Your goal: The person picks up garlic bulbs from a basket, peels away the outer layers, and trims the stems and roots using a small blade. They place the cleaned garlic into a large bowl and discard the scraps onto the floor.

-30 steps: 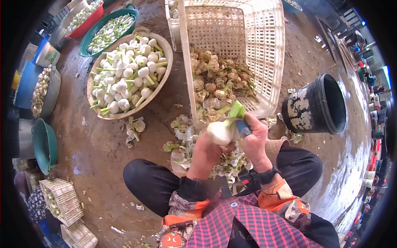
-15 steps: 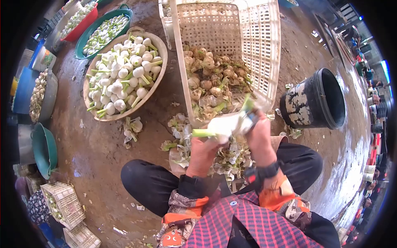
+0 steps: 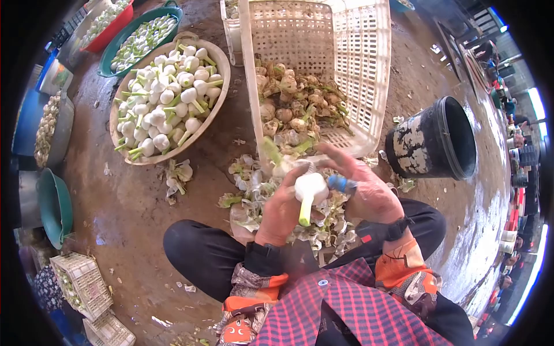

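Note:
A white garlic bulb (image 3: 311, 185) with a short green stem pointing down toward me sits in my left hand (image 3: 279, 212), held between thumb and fingers. My right hand (image 3: 372, 193) is right beside the bulb, its fingers spread and a blue wrapping (image 3: 341, 184) around the thumb. Just past the fingertips, a blurred piece of peel (image 3: 279, 157) with a greenish end overlaps the crate's near edge. Below both hands lies a heap of garlic skins (image 3: 323, 233). Unpeeled garlic bulbs (image 3: 300, 109) lie inside the tipped white plastic crate (image 3: 359, 69) in front of me.
To the left stands a round tan basin (image 3: 214, 115) heaped with clean garlic bulbs. A teal tub (image 3: 107, 66) with more garlic is behind it. A black bucket (image 3: 412, 147) leans at the right. Crates (image 3: 86, 282) and a green basin (image 3: 55, 210) stand far left.
The garlic bulb has turned so its stem points toward me instead of left. My right hand has opened its fingers and shifted slightly right; the blurred peel now shows beyond the hands.

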`<state>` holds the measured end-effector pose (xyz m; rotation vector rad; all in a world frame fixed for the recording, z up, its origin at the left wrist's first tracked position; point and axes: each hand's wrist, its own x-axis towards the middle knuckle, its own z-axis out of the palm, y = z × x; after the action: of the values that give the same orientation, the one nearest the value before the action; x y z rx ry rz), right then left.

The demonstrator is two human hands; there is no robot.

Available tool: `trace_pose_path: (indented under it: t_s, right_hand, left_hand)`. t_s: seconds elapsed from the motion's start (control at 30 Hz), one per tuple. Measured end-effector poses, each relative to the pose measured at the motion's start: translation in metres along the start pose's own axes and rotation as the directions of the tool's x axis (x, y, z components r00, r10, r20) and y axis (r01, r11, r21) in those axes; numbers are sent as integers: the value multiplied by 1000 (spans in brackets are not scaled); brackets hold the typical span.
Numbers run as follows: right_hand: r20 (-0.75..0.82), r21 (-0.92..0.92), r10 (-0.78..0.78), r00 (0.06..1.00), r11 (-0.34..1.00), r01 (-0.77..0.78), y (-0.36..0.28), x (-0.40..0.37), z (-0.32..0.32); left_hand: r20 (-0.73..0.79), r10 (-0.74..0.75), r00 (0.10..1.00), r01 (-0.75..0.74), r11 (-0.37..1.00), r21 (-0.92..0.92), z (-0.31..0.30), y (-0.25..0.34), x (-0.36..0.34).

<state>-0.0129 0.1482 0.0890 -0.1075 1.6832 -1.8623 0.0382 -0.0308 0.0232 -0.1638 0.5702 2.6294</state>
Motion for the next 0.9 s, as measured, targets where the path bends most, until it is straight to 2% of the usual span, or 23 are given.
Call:
trace_pose_path:
  t_s: [0.03,0.07,0.1,0.13,0.17,0.23,0.27,0.37,0.43,0.5,0.53,0.57,0.6,0.63,0.67,0.7,0.77,0.8,0.83,0.87,0.9]
  right_hand:
    - [62,-62,30,998,998,-27,-1,3,0]
    - [124,-124,64,990,991,-48,-3,5,0]
    - [185,-186,100,978,980,-65,-4,7,2]
    - [182,-347,5,983,936,60,2,10,2]
    - [173,-461,-9,985,883,89,1,11,2]
    - [151,-667,-39,988,734,131,-1,10,-1]
    - [104,-629,-141,985,758,175,5,9,0]
    - [-204,-199,-32,978,980,-9,10,14,-7]
    - [-444,83,-67,893,990,116,11,25,-17]
    - [-569,261,-62,820,932,252,19,28,-33]
    - [-534,216,-40,844,959,182,24,23,-41]
    - [-423,-207,-75,903,978,-16,31,14,-42]
    - [-306,-607,-48,951,779,-156,37,2,-37]
    - [-206,-820,105,973,524,-230,40,-6,-31]
    - [-98,-962,254,962,223,-157,44,-14,-25]
    - [-27,-997,477,878,48,-57,44,-14,-21]
    - [-32,-981,359,933,166,-97,20,0,-17]
    - [-37,-967,301,953,228,-110,11,11,-18]
    - [-134,-867,149,980,461,-189,8,30,-24]
    - [-183,-810,-13,983,568,-143,-1,50,-29]
    - [-178,-830,-235,956,557,-17,5,77,-44]
  left_hand:
    - [-40,-24,999,25,999,33,3,3,0]
    - [-134,-22,991,68,934,352,10,3,-1]
    - [-111,95,989,-20,840,543,10,0,1]
    - [-134,106,985,-12,824,567,7,0,0]
    - [-154,116,981,-3,807,590,5,0,0]
    - [-99,142,985,-53,793,606,2,-3,2]
    - [-70,153,986,-79,787,612,2,-5,4]
    - [-2,127,992,-106,840,532,21,1,3]
    - [85,167,982,-186,823,537,18,0,3]
    - [130,172,977,-214,824,524,18,0,1]
    - [131,232,964,-266,826,497,17,-2,1]
    - [95,233,968,-250,849,465,14,0,1]
    - [58,232,971,-234,872,430,11,1,2]
    - [22,228,973,-218,894,392,9,2,2]
    - [-32,285,958,-245,872,423,13,2,1]
    - [-61,275,959,-247,925,290,6,-1,4]
    - [-115,242,964,-242,970,8,-13,-10,12]
    - [-162,242,957,-224,967,120,-14,-9,11]
    - [-196,250,948,-218,961,171,-16,-10,12]
    - [-229,261,938,-211,952,223,-18,-10,13]
    - [-262,274,926,-201,941,273,-22,-12,15]
